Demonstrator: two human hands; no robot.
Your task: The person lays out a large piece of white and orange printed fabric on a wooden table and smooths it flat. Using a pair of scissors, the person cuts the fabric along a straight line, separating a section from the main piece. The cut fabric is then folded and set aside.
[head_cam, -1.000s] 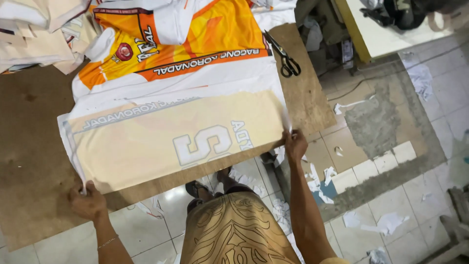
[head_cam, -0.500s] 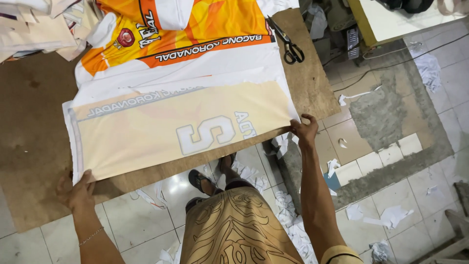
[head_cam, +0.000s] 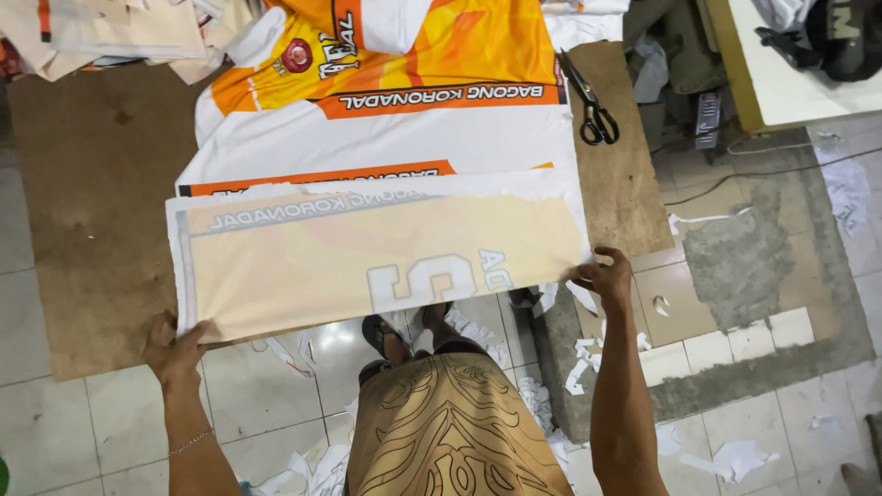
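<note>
While both hands pinch the near corners of a pale cream, printed fabric panel turned wrong side up, the panel lies spread across a brown wooden board table, its near edge hanging past the table's front. Left hand is clamped on the near-left corner, thumb on top, fingers under the cloth and hidden. Right hand is closed on the near-right corner, fingertips curled over the edge. Beyond the grip, partly covered by the panel, lies a white and orange printed jersey piece. Beyond the right hand, black-handled scissors rest on the table. Far beyond the left hand, a stack of cream cut fabric pieces is cut off by the top edge. No containers in view. White paper scraps litter the tiled floor just below the right hand. Dark gear on the white side table at far right is too cropped to identify.
</note>
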